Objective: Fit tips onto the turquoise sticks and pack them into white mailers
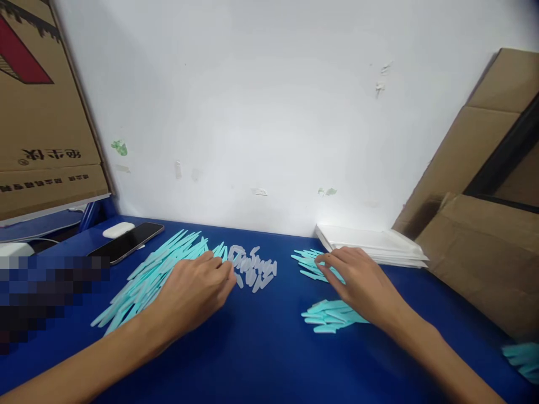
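Observation:
My left hand (200, 289) is closed over the right edge of a large heap of long turquoise sticks (145, 283); whatever its fingers hold is hidden. Just beyond its fingertips lies a cluster of small translucent pieces (255, 266). On the right, my right hand (351, 278) hovers with curled fingers over a small pile of turquoise pieces (309, 264), thumb and forefinger near its right side. I cannot make out whether anything is between them. A second pile of turquoise pieces (330, 317) lies nearer me, partly under that hand.
A phone (126, 242) and a white case (118, 230) lie at the back left of the blue table (269, 359). White flat sheets (373, 244) are stacked against the wall. Cardboard boxes stand left (46, 112) and right (484, 258). More turquoise pieces (524, 359) show at the far right.

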Demonstrator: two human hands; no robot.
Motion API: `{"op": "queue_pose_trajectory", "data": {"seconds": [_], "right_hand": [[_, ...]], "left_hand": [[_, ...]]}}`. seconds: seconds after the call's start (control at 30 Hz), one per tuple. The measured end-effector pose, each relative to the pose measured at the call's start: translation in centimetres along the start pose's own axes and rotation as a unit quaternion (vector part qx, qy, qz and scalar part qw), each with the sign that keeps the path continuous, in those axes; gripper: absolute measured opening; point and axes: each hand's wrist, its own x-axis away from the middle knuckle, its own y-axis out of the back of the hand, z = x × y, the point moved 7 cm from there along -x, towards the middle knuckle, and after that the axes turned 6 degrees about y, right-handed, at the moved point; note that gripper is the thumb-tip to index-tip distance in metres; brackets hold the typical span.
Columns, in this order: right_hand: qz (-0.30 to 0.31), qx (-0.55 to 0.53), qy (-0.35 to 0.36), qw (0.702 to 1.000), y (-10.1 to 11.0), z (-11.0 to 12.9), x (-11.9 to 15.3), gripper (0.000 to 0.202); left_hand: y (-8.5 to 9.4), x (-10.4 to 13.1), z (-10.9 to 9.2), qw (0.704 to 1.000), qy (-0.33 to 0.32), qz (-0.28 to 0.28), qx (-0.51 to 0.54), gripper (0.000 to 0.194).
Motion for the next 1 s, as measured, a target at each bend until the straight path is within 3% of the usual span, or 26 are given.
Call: {"op": "queue_pose_trajectory", "data": {"seconds": [0.17, 0.3, 0.43, 0.7, 1.0], "right_hand": [[0.132, 0.01, -0.02, 0.991, -3.1, -1.2, 0.9, 0.014], [0.151, 0.01, -0.028, 0.988, -3.9, -1.6, 1.2, 0.01], [0.145, -0.018, -0.028, 0.989, -4.2, -1.8, 1.1, 0.009], [0.14, -0.059, -0.016, 0.988, -4.9, -1.2, 0.8, 0.01], [0.144, -0.097, -0.013, 0.985, -4.7, -0.2, 0.8, 0.009]], "left_hand": [[-1.6, 0.3, 2.1, 0.994, 0.055, 0.078, -0.055, 0.032], [-2.5, 0.7, 2.1, 0.984, 0.088, 0.15, -0.046, 0.032], [-2.3, 0.7, 1.5, 0.981, 0.107, 0.162, 0.0, 0.029], [-2.5, 0.6, -0.9, 0.989, 0.005, 0.126, 0.08, 0.029], [-3.7, 1.1, -2.3, 0.978, -0.036, 0.181, 0.093, 0.026]]}}
